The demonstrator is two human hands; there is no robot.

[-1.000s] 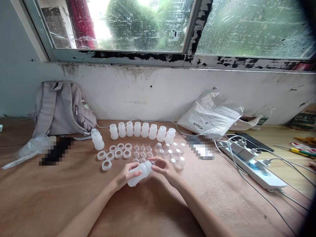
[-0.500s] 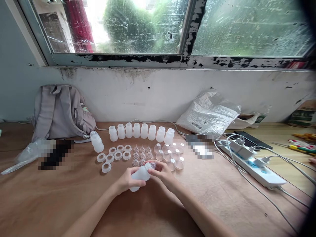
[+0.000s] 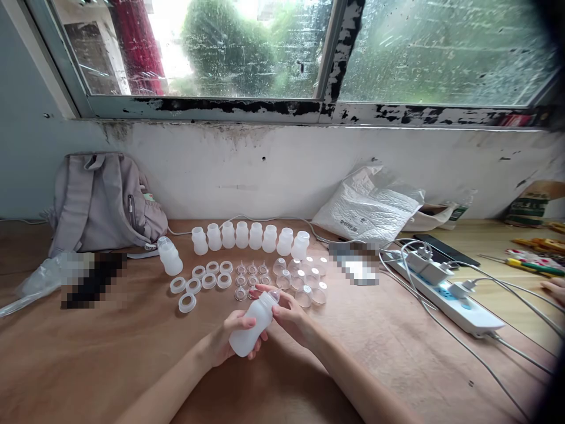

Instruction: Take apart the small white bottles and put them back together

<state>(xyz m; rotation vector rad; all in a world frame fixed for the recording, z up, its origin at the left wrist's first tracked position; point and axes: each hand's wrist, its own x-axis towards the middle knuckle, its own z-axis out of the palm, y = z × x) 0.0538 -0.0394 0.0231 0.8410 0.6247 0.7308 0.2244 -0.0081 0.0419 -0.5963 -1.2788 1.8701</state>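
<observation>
hands (image 3: 223,340): around tilted bottle (image 3: 252,325) | clear nipple (image 3: 275,295): seemingly at its mouth

Both forearms (image 3: 176,377) angle inward, the left hand (image 3: 224,340) wrapped in a grip, the right hand (image 3: 292,315) curled close by.

Ten white bottles (image 3: 249,327), eight rings (image 3: 188,310)

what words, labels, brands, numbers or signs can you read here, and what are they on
No text can be read with certainty.
Silvery bag: dark print low on its front, too small to read.
Clear bottle with a green label: too blurred.
Brown and green package: marks too blurred.
Backpack: small tag at its side, unreadable.
Held bottle: no lettering seen.
</observation>
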